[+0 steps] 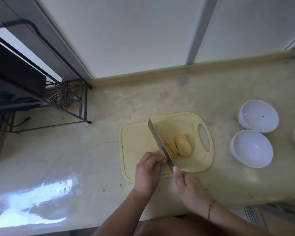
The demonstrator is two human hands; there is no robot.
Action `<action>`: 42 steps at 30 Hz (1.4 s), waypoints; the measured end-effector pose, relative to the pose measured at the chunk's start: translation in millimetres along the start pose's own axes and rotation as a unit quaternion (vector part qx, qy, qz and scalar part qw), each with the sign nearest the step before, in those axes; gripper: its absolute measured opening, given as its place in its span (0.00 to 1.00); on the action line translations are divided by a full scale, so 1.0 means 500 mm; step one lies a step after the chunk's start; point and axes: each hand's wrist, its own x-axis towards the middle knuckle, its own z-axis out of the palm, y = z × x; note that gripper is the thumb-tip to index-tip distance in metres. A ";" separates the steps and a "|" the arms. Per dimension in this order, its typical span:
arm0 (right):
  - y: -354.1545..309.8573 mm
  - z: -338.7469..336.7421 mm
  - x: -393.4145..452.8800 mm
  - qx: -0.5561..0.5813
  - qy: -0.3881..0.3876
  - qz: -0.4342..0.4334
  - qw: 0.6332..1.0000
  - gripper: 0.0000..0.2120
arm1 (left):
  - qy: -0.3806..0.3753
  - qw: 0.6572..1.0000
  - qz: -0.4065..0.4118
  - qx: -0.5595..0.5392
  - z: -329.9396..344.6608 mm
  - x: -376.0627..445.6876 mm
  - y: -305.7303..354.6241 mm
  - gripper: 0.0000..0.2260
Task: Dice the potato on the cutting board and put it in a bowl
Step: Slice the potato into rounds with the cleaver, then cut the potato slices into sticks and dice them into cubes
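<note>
Two white bowls (255, 132) sit empty right of the cutting board (134, 140). On it lie potato slices (182, 145) — the left hand (147, 171) pinches the uncut end, the right hand (189, 188) grips a knife (160, 143).

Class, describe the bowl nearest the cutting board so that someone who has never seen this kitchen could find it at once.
Start at the yellow cutting board on the countertop, then look right, past its handle hole. Two white bowls stand there, one behind the other. The nearer bowl is the one you want: it sits closer to the person and closer to the board than the farther bowl.
</note>
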 end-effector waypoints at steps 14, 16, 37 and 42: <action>0.027 -0.010 0.003 0.070 -0.039 -0.015 0.997 0.28 | -0.042 0.999 -0.005 0.032 -0.016 0.003 0.025 0.10; 0.038 -0.006 0.009 0.076 -0.046 0.001 0.996 0.28 | -0.057 0.997 -0.001 0.041 -0.017 0.002 0.030 0.12; 0.056 -0.229 -0.083 0.270 -0.093 0.069 0.956 0.27 | -0.159 0.979 0.055 0.116 0.052 0.048 0.031 0.44; 0.072 -0.230 -0.075 0.246 -0.092 0.065 0.963 0.27 | -0.116 0.975 0.103 0.161 0.087 0.058 0.021 0.29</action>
